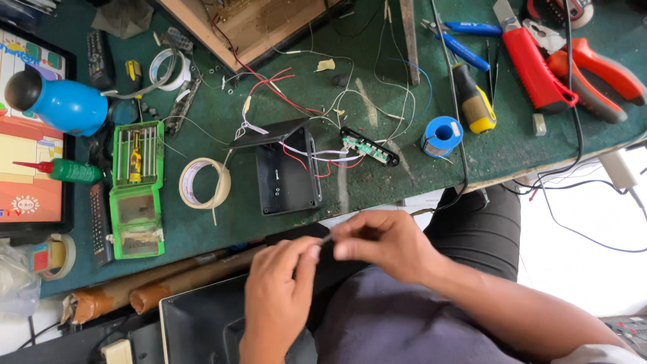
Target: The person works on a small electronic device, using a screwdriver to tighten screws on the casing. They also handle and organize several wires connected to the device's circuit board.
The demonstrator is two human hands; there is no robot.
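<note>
- A green-covered workbench [222,229] fills the view, strewn with tools, loose wires and electronic parts; the person sits at its near edge, hands over the lap.
- The left hand [280,290] and the right hand [381,243] meet just off the near edge, fingertips pinched together on a small thin thing between them; it is blurred, and what it is cannot be told.
- A dark flat part [296,232] lies just behind the fingers, touching the near edge.
- An opened black plastic box [286,175] sits on the bench beyond the hands, lid tilted up, with red and white wires running from it to a small black circuit board [369,147] just to its right.
- A roll of masking tape [204,183] lies left of the box, and a green screwdriver set case [137,189] stands open nearer the left edge.
- A blue spool of solder wire [441,135] rests right of the board, beside a yellow-handled screwdriver [474,100].
- Red-handled cutters [539,67] and pliers [593,77] lie at the far right corner.
- A blue hot-air blower [57,101] lies by the left edge.
</note>
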